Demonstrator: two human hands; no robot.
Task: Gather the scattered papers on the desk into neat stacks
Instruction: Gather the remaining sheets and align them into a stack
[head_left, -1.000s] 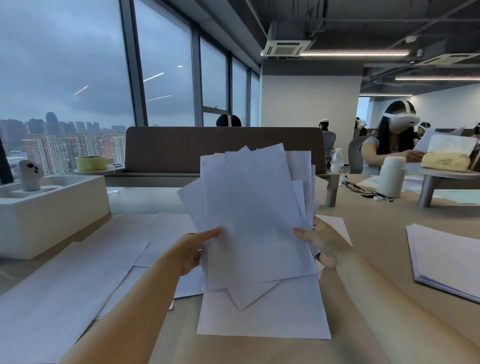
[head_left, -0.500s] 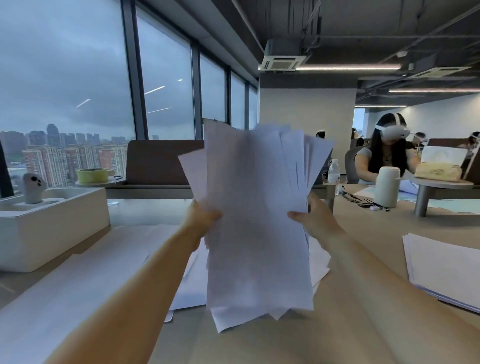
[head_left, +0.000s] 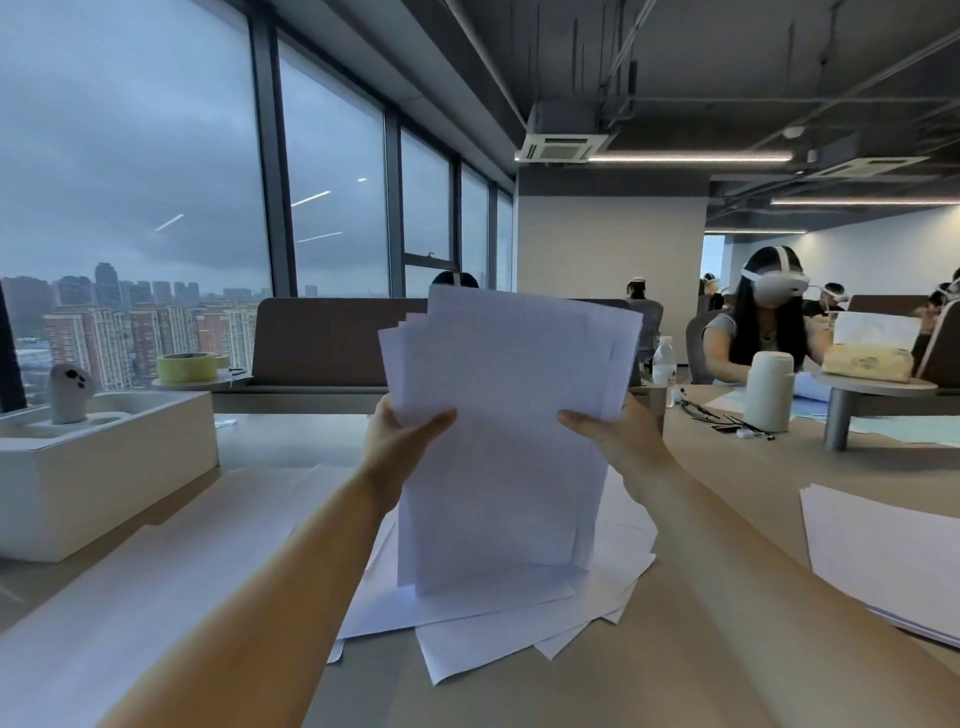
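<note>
I hold a sheaf of white papers (head_left: 498, 441) upright over the desk, its lower edge down near the sheets below. My left hand (head_left: 402, 434) grips its left edge and my right hand (head_left: 618, 428) grips its right edge, thumbs on the near face. The top edges are uneven and fanned. Under it, loose sheets (head_left: 519, 629) lie scattered on the tan desk (head_left: 727, 649). More white sheets (head_left: 156, 571) spread over the desk at the left. A flat stack of paper (head_left: 888, 556) lies at the right edge.
A white box (head_left: 98, 467) with a small white figure (head_left: 70, 392) stands at the left. Behind it lies a roll of yellow tape (head_left: 187, 366). A brown divider (head_left: 322, 338) closes the far side. At the right sit a white flask (head_left: 769, 389), a water bottle (head_left: 664, 369), cables and a person wearing a headset (head_left: 769, 322).
Both hands lifted the sheaf off the desk, turned it upright and brought its lower edge down toward the sheets below. The fanned sheets have drawn closer together.
</note>
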